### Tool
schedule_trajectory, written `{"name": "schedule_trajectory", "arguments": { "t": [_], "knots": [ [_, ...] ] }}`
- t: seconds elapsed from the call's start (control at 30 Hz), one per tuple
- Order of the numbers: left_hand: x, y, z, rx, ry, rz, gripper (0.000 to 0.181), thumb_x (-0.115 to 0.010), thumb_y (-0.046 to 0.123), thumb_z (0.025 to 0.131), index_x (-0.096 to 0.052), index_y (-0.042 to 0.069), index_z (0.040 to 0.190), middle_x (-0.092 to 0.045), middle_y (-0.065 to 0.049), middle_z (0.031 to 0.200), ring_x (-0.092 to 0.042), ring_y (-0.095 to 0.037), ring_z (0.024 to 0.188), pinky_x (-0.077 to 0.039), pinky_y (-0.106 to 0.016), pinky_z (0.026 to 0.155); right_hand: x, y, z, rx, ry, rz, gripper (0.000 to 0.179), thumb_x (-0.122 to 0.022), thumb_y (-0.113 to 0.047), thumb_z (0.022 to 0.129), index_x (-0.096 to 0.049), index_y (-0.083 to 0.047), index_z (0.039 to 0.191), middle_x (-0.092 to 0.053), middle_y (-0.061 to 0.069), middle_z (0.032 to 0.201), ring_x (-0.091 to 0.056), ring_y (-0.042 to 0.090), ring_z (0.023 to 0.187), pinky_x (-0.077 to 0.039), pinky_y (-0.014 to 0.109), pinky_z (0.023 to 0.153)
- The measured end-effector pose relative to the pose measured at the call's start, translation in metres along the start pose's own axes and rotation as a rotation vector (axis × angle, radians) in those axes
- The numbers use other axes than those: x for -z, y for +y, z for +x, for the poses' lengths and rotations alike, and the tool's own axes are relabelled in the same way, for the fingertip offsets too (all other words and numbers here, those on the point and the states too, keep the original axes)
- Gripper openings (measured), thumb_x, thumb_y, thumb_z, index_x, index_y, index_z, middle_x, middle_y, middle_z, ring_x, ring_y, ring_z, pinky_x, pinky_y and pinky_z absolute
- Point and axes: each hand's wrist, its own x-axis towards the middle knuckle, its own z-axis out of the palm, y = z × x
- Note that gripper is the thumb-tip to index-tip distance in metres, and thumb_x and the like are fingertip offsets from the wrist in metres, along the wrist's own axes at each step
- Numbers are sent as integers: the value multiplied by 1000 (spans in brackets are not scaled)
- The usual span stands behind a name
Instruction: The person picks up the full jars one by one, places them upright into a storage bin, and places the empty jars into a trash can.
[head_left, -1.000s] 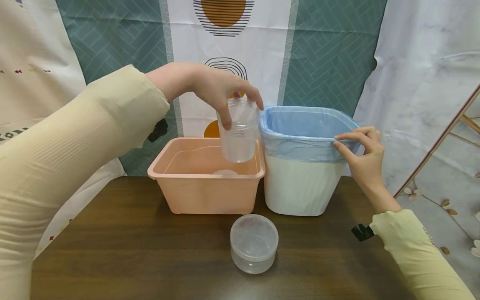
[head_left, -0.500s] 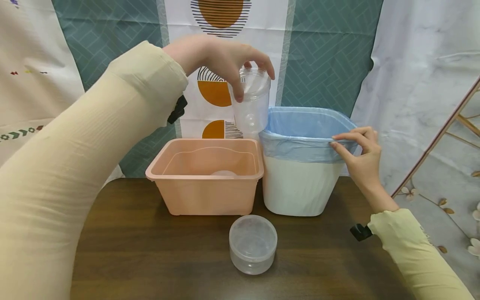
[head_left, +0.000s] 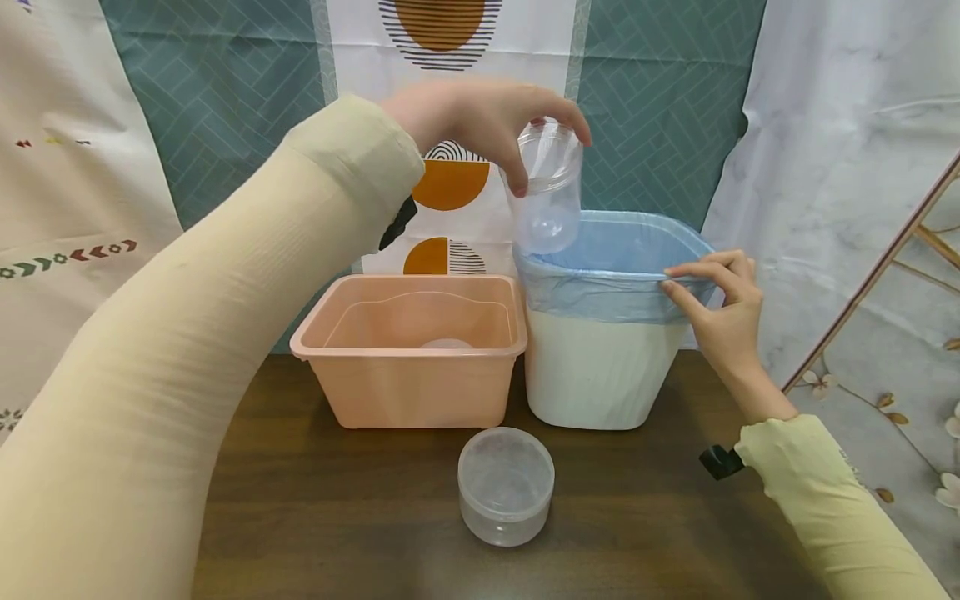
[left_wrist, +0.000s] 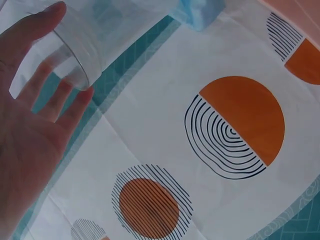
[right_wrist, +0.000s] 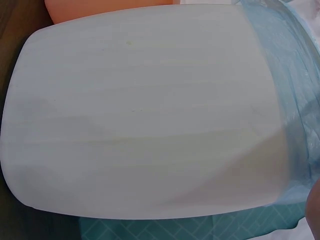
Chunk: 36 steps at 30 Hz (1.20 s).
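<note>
Gripping the clear cup [head_left: 549, 212], left hand [head_left: 491, 117] seems to align it with the bin [head_left: 600, 367], right hand [head_left: 731, 317] pinching the liner [head_left: 600, 296]; next probably needs careful lowering.

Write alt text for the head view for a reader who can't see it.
A person's left hand holds a clear jar near a white bin's left rim, while the right hand pinches the bin's blue liner. A peach tub stands left of the bin, and a short clear container sits in front on the dark table.
</note>
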Motion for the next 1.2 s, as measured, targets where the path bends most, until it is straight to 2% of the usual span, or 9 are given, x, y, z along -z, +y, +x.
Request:
{"name": "schedule_trajectory", "arguments": {
  "t": [0.2,0.4,0.63,0.83,1.07,1.2],
  "knots": [
    [-8,3,11,-45,18,-10,77,-76,14,84,-40,36,149,-29,12,161,-29,-23,146,-47,-35,108,0,-7,0,-28,4,9,13,-72,11,78,-71,12,91,-51,-22,91,-41,-1,96,-27,19,87],
    [-17,3,19,-47,-8,-10,77,-75,17,84,-40,38,149,-30,9,161,-30,-24,146,-46,-39,109,0,-6,0,-38,4,10,13,-72,10,78,-72,12,92,-51,-22,92,-41,-1,97,-28,19,87],
    [-32,3,27,-52,8,-45,76,-75,16,84,-41,37,149,-30,7,162,-30,-24,147,-42,-41,113,0,-6,0,-34,13,25,14,-72,13,77,-71,13,91,-51,-22,90,-42,0,96,-28,19,87],
    [-44,3,32,-68,-12,-54,77,-74,15,85,-40,36,151,-29,8,162,-27,-18,150,-35,-38,119,2,0,-1,-28,2,18,14,-72,12,78,-72,12,92,-51,-22,92,-42,-1,97,-28,19,87],
    [-56,0,36,-88,-13,-60,77,-74,15,84,-40,36,150,-32,8,161,-27,-15,149,-36,-37,118,4,17,0,-22,-3,0,15,-74,11,77,-73,11,92,-51,-22,93,-42,-2,98,-28,19,89],
    [-62,1,40,-93,-32,-71,76,-74,17,84,-41,35,150,-32,8,161,-28,-17,149,-36,-39,118,4,18,0,-31,-3,4,15,-74,11,77,-73,11,92,-52,-22,93,-41,-2,98,-28,19,89]
  ]
}}
